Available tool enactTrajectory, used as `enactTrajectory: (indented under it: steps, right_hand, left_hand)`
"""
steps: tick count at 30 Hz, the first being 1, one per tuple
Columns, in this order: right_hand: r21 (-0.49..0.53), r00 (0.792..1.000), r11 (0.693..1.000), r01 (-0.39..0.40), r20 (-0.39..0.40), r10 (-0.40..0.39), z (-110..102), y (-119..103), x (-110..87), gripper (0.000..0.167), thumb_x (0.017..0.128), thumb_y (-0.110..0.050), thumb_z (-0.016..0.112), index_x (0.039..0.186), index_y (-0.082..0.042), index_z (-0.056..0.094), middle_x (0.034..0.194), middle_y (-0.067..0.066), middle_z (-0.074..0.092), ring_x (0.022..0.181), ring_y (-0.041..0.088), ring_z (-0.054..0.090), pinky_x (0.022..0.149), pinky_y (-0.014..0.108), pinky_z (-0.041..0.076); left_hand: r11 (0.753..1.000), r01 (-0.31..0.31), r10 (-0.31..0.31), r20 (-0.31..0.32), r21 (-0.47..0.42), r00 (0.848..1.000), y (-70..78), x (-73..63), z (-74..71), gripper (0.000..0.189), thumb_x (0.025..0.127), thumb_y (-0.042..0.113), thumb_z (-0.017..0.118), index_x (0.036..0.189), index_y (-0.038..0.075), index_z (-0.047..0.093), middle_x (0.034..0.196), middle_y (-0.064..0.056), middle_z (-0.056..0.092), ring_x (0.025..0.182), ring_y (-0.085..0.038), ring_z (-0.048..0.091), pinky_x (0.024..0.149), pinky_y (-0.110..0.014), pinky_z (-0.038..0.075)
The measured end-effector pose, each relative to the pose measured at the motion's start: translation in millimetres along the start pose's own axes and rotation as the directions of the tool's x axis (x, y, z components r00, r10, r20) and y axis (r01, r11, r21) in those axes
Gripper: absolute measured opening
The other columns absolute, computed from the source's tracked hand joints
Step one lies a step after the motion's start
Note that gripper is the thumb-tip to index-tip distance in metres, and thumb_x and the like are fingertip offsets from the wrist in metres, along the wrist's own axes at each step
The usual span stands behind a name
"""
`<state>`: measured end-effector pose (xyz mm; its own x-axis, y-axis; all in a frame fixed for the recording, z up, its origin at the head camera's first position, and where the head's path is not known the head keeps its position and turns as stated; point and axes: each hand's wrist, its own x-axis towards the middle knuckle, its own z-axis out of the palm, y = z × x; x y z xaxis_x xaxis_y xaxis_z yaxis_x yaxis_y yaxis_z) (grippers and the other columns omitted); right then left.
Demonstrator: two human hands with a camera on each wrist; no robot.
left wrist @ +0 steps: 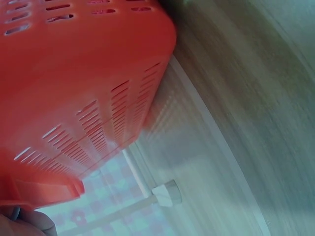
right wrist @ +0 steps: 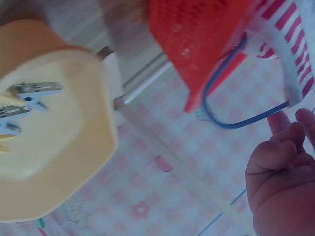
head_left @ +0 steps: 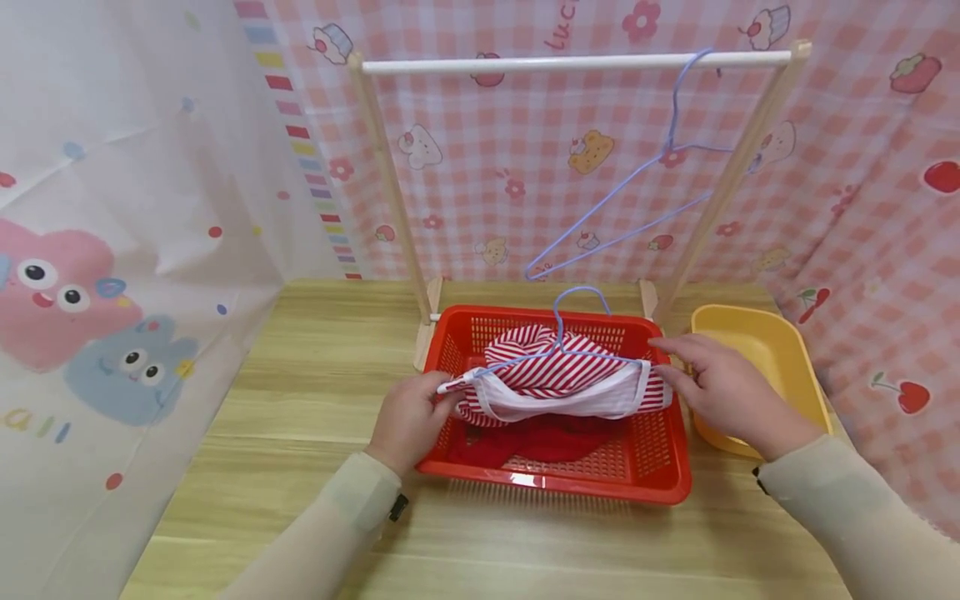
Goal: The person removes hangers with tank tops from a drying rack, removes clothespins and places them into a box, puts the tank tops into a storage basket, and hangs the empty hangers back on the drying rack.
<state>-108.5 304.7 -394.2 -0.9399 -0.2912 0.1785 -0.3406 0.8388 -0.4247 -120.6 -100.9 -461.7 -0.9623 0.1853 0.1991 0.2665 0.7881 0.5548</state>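
A red-and-white striped garment [head_left: 555,371] with a white lining hangs on a blue wire hanger [head_left: 558,321] over a red plastic basket [head_left: 675,492]. My left hand [head_left: 408,421] pinches the garment's left shoulder at the hanger's end, above the basket's left rim. At the right shoulder, my right hand [head_left: 723,392] has thumb and forefinger stretched toward the striped edge, with a gap between them. In the right wrist view its fingertips are right beside the white trim. Solid red cloth [head_left: 540,442] lies in the basket below.
Behind the basket stands a wooden rack with a white rod [head_left: 577,62], where another blue hanger [head_left: 600,208] hangs. To the right is a yellow basin [head_left: 810,383]; clothespins [right wrist: 37,88] lie in it. Patterned cloth [head_left: 480,167] covers the walls round the wooden table [head_left: 300,375].
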Motion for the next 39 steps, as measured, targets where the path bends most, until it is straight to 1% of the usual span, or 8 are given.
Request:
enactTrajectory:
  steps: [4,8,11,17,22,30,34,39]
  right_hand:
    - [-0.021,0.998,0.998,0.065,0.013,-0.064,2,-11,4.5,0.039,0.095,-0.016,0.078,0.132,-0.007,0.072,0.12,0.015,0.076,0.106,0.034,0.07,0.094,0.059,0.057]
    - [-0.028,0.996,0.996,0.079,0.045,-0.078,6,-15,8.1,0.032,0.096,-0.016,0.077,0.127,-0.01,0.076,0.117,0.009,0.077,0.1,0.026,0.071,0.091,0.053,0.058]
    - [-0.028,0.995,0.996,0.085,0.051,-0.083,9,-15,9.2,0.026,0.096,-0.014,0.076,0.122,-0.011,0.077,0.114,0.007,0.077,0.099,0.025,0.071,0.091,0.053,0.059]
    - [-0.032,0.993,0.993,0.117,0.014,-0.117,13,-13,10.6,0.02,0.095,-0.011,0.077,0.114,-0.01,0.079,0.108,0.008,0.079,0.097,0.028,0.074,0.09,0.055,0.059]
    - [-0.037,0.995,0.995,0.096,-0.019,-0.097,14,-16,11.7,0.015,0.096,-0.009,0.075,0.11,-0.012,0.08,0.102,0.005,0.078,0.093,0.024,0.073,0.086,0.052,0.06]
    - [-0.044,0.992,0.994,0.101,-0.075,-0.104,14,-20,13.1,0.012,0.096,-0.008,0.074,0.106,-0.011,0.079,0.099,0.006,0.077,0.09,0.025,0.073,0.084,0.052,0.06]
    - [-0.046,0.993,0.995,0.084,-0.079,-0.087,13,-22,13.2,0.011,0.096,-0.009,0.074,0.106,-0.01,0.079,0.099,0.007,0.077,0.09,0.026,0.073,0.085,0.053,0.06]
    - [-0.04,0.995,0.997,0.058,-0.079,-0.061,12,-24,12.9,0.012,0.097,-0.009,0.074,0.107,-0.01,0.079,0.1,0.008,0.077,0.091,0.027,0.072,0.086,0.055,0.06]
  left_hand:
    - [1.0,-0.013,0.013,-0.003,-0.015,1.0,-1.5,0.4,-0.3,0.014,0.095,0.023,0.08,0.107,0.016,0.077,0.1,-0.001,0.079,0.089,-0.02,0.07,0.086,-0.042,0.062]
    - [0.999,-0.014,0.014,0.001,-0.031,1.0,-1.8,0.3,-1.2,0.014,0.094,0.025,0.08,0.106,0.017,0.077,0.099,0.0,0.079,0.089,-0.019,0.071,0.087,-0.042,0.062]
    - [0.999,-0.025,0.025,0.006,-0.04,1.0,-1.3,0.0,-2.7,0.014,0.094,0.025,0.081,0.105,0.017,0.078,0.098,0.001,0.079,0.088,-0.018,0.07,0.087,-0.041,0.062]
    - [0.997,-0.054,0.056,0.029,-0.053,0.998,-1.9,-0.1,-7.3,0.013,0.093,0.023,0.081,0.104,0.017,0.077,0.093,0.002,0.076,0.081,-0.016,0.064,0.08,-0.039,0.059]
    - [0.989,-0.066,0.074,0.054,-0.129,0.996,-6.1,-1.6,-11.5,0.019,0.095,0.025,0.079,0.111,0.016,0.075,0.098,0.002,0.076,0.084,-0.013,0.065,0.082,-0.036,0.061]
    - [0.962,-0.124,0.144,0.066,-0.245,0.987,-15.6,-2.7,-17.7,0.017,0.098,0.013,0.064,0.114,0.014,0.07,0.085,0.004,0.067,0.071,-0.012,0.056,0.065,-0.026,0.052]
    - [0.965,-0.12,0.143,0.083,-0.235,0.986,-17.9,-2.8,-21.3,0.021,0.099,0.012,0.061,0.117,0.016,0.07,0.093,0.004,0.069,0.079,-0.013,0.058,0.072,-0.029,0.054]
    - [0.976,-0.126,0.144,0.092,-0.178,0.985,-21.0,-3.2,-26.1,0.02,0.103,0.015,0.06,0.119,0.014,0.071,0.103,0.001,0.07,0.092,-0.014,0.061,0.086,-0.039,0.057]
